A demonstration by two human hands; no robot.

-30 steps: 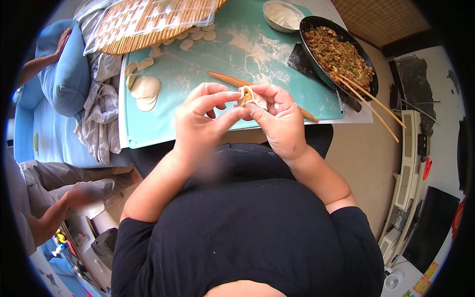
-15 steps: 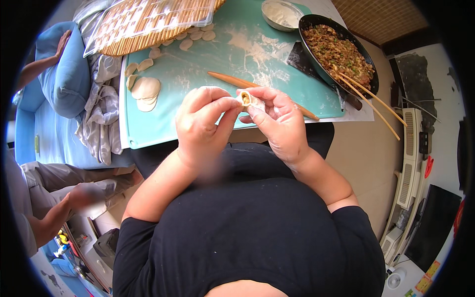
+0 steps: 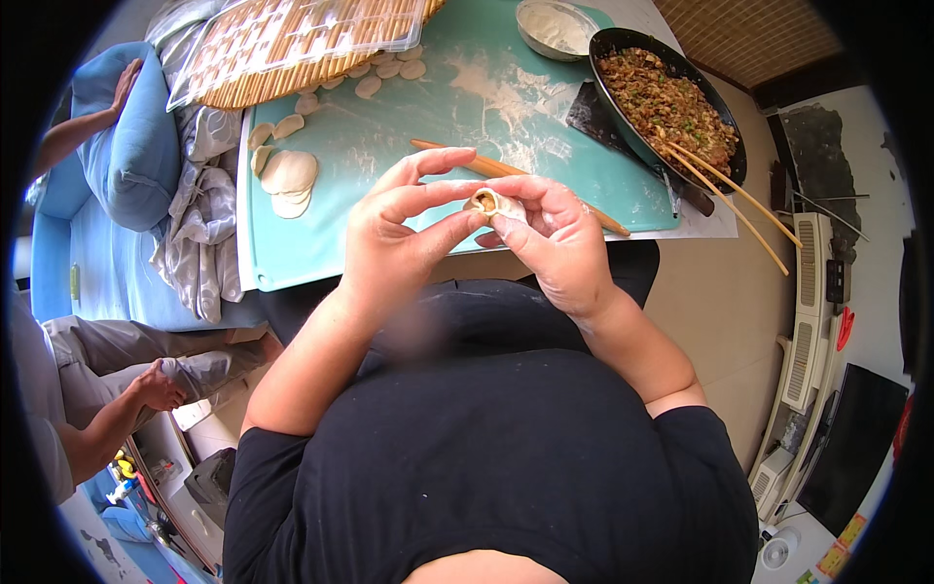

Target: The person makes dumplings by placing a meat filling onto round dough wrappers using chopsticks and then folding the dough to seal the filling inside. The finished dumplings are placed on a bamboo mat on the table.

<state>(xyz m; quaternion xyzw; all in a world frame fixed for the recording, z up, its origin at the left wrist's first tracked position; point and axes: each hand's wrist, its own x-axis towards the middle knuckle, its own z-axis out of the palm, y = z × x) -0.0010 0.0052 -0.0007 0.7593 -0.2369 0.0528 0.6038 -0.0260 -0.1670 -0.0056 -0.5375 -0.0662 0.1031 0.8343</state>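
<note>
A small dumpling with filling showing at its unsealed left end is held up between both hands, above the near edge of the green mat. My left hand pinches the wrapper's rim at that opening with thumb and fingertips. Around the dumpling's right side, my right hand closes with floury fingers and thumb. Behind my hands a wooden rolling pin lies slanted on the mat, its middle partly hidden. Round dough wrappers are stacked to the left of my left hand.
A black pan of chopped filling with chopsticks across its rim stands at the right. Beside it are a flour bowl and a dark cleaver. A woven tray covers the far left. Another person sits at the left.
My left fingers have spread and shifted their pinch along the wrapper's rim, so more of the filling shows. The seated person's hand has moved slightly.
</note>
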